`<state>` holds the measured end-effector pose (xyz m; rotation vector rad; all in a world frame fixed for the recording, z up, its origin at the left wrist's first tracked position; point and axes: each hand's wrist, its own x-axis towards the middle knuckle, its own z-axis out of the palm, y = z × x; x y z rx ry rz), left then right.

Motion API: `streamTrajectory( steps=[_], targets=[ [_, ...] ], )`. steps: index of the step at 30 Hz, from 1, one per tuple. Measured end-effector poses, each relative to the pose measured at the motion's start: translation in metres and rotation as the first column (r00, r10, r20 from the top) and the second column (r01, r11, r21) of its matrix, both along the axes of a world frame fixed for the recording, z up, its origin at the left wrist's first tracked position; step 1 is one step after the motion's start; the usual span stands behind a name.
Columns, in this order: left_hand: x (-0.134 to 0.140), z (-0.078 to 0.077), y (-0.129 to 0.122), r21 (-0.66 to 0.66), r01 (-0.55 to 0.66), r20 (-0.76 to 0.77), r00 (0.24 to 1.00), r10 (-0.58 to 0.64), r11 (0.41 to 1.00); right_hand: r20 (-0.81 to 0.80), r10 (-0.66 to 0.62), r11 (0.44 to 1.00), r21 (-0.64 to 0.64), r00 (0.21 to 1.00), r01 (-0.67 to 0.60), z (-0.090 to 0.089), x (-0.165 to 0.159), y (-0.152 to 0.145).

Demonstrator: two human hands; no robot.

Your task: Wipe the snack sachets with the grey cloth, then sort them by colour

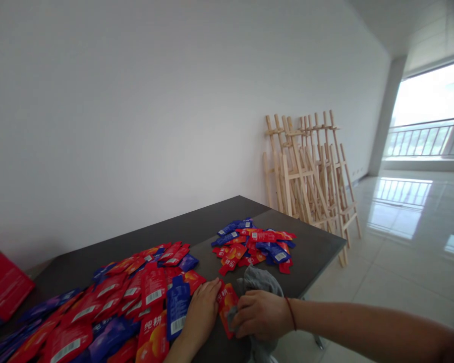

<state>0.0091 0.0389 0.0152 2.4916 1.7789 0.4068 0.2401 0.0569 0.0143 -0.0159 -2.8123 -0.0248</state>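
A red pouch (227, 303) with orange fruit print lies at the table's near edge, between my two hands. My left hand (204, 307) presses its fingers on the pouch's left edge, close to a blue pouch (178, 307). Bunched in my right hand (263, 313) is a grey cloth (263, 280), which touches the pouch's right side. Part of that pouch is hidden under the cloth and fingers. A big heap of red and blue pouches (113, 287) spreads to the left. Beyond my hands is a smaller pile of the same pouches (257, 244).
The dark table (227, 212) stands by a white wall (136, 101). At the far left is a red box (7, 287). Several wooden easels (306, 171) lean against the wall behind the table's right corner. Shiny tiled floor (393, 242) runs toward a railed window (431, 121).
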Motion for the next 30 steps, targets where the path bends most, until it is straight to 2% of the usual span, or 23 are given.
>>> streamTrajectory(
  steps=[3,6,11,15,19,25,30],
  targets=[
    [0.001,0.002,0.000,-0.020,-0.008,-0.006,1.000,0.008,1.000,-0.026,-0.131,0.990,-0.049,0.991,0.130,0.002,0.007,0.008],
    [0.002,0.003,-0.001,-0.017,-0.012,0.001,1.000,0.012,1.000,-0.017,-0.241,0.967,-0.085,0.970,0.239,0.005,0.000,0.023],
    [0.005,0.008,-0.002,-0.029,-0.017,0.001,1.000,0.017,0.999,0.057,-0.255,0.963,-0.072,0.965,0.258,0.005,-0.027,0.050],
    [0.008,0.015,-0.004,-0.046,-0.026,-0.033,0.999,0.025,0.999,0.085,-0.320,0.946,-0.026,0.944,0.323,0.007,-0.037,0.056],
    [0.009,0.016,-0.005,-0.059,-0.032,-0.041,0.999,0.030,0.998,0.079,-0.236,0.972,0.017,0.969,0.235,0.009,-0.023,0.046],
    [0.008,0.011,-0.004,-0.041,-0.031,-0.054,0.998,0.029,0.999,0.007,-0.104,0.992,0.067,0.995,0.103,0.002,0.010,0.019],
    [0.002,0.009,0.001,-0.038,0.006,-0.018,1.000,-0.007,0.999,0.057,-0.076,0.995,0.074,0.996,0.071,0.009,0.005,0.018]
  ],
)
